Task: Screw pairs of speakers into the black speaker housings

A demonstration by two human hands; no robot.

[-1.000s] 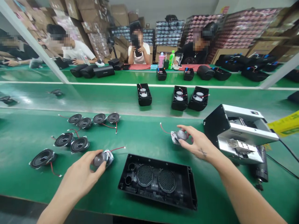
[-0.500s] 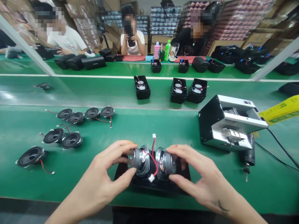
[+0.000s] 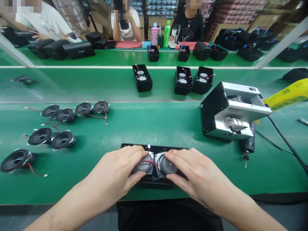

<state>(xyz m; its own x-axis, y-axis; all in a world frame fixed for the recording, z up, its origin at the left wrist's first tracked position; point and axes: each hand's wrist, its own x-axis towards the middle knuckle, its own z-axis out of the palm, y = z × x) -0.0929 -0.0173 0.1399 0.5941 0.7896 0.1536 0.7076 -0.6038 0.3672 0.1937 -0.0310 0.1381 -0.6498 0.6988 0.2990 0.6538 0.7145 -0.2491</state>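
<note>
Two speaker drivers sit side by side, magnets up, in a black speaker housing (image 3: 154, 181) at the table's front edge. My left hand (image 3: 120, 168) is closed round the left speaker driver (image 3: 145, 165), thumb on the near side and fingers on the far side. The right speaker driver (image 3: 167, 165) is gripped the same way by my right hand (image 3: 196, 171). Red wires with a white connector (image 3: 149, 146) lie across the drivers. The fingers hide part of both magnets and the housing's ends.
Several loose speaker drivers (image 3: 64, 139) lie face up at the left. A silver-and-black machine (image 3: 237, 112) stands at the right, with an electric screwdriver (image 3: 247, 146) beside it. Housings with drivers (image 3: 184, 80) stand farther back. Co-workers (image 3: 126, 24) sit across the table.
Both speaker drivers went from tilted, with magnets facing outward, to lying flatter in the housing. Both hands moved with them and stay closed on them. The camera view shifted.
</note>
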